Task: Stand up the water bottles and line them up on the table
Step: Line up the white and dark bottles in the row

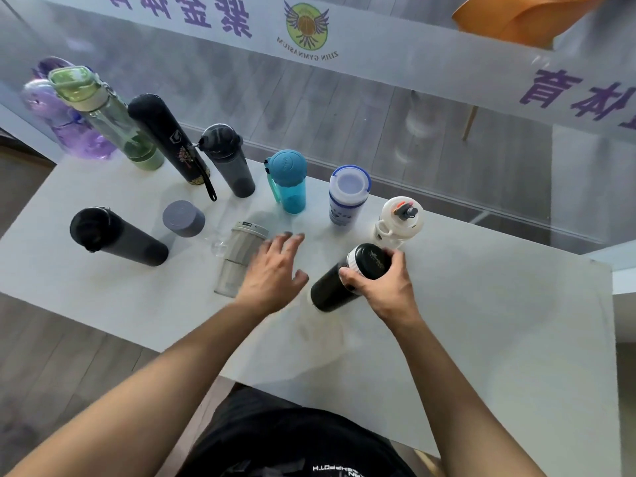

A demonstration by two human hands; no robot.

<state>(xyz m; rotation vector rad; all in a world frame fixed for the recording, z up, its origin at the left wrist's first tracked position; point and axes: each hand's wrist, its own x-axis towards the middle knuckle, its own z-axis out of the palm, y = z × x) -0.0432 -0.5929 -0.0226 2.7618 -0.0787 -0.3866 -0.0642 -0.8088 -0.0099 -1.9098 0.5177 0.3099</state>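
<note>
Along the far side of the white table (481, 321) several bottles stand in a row: purple (65, 129), green (110, 115), tall black (168, 139), dark grey (229, 160), teal (287, 182), white and blue (347, 196), and white with a spout (399, 220). Nearer me stand a black bottle (117, 235), a grey-capped clear one (184, 218) and a beige-capped clear one (237, 256). My right hand (382, 287) grips the cap end of a tilted black bottle (340, 284). My left hand (275, 270) hovers open, fingers spread, just right of the beige-capped bottle.
Behind the table runs a glass wall with a white banner bearing purple characters and a round logo (306, 27). An orange chair (516, 18) sits beyond it at the top right. The table's near edge is close to my body; wooden floor lies to the left.
</note>
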